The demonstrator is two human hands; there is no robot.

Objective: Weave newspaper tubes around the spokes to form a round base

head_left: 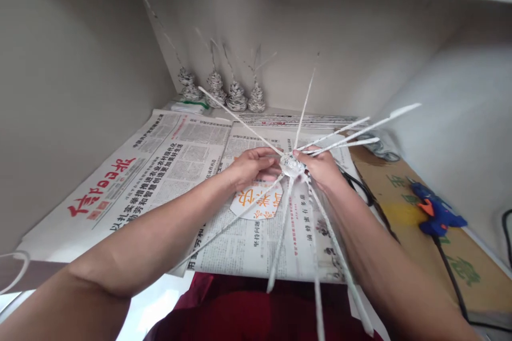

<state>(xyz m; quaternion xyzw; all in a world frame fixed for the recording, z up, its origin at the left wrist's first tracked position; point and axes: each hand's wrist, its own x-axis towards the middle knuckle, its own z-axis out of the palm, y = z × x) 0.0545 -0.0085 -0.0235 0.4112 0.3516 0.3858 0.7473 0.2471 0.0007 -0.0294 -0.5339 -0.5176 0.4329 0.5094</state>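
Between my two hands is a small woven paper base (294,164), with several long rolled-paper sticks radiating out from it on all sides. My left hand (258,164) grips its left edge with thumb and fingers. On the opposite side, my right hand (318,165) pinches the base near a cluster of sticks pointing right; some of its fingers are hidden underneath. Below the weaving lies a white card (258,203) with orange characters, partly crossed by one stick. Newspaper sheets (160,170) spread under everything.
Several finished woven paper gourds (237,97) stand along the back wall, thin stems upward. Loose rolled-paper sticks (272,120) lie in front of them. At right, a blue glue gun (438,210) with a black cord rests on cardboard (394,184). A shelf overhangs above.
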